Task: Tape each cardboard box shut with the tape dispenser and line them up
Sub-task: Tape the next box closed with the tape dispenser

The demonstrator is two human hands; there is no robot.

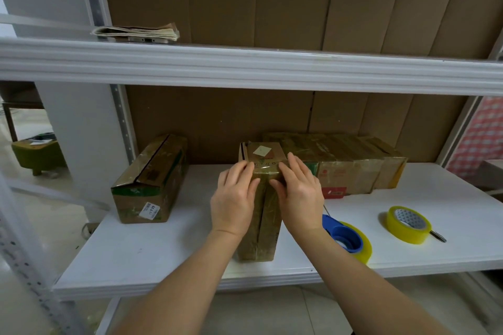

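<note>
A long brown cardboard box (261, 228) lies end-on in the middle of the white shelf (168, 247). My left hand (234, 198) and my right hand (298, 193) lie flat on its top, fingers straight, pressing on either side of the centre seam. The blue tape dispenser (343, 234) with its yellowish roll rests on the shelf just right of my right wrist. Several boxes (351, 168) stand side by side at the back right. Another box (152, 179) lies at the left, its top seam a dark open slit.
A spare yellow tape roll (408, 224) lies on the shelf at the right with a small dark tool beside it. An upper shelf beam (245, 65) crosses overhead, carrying folded flat cardboard (136, 32). Metal uprights flank the shelf. Brown cardboard sheets back it.
</note>
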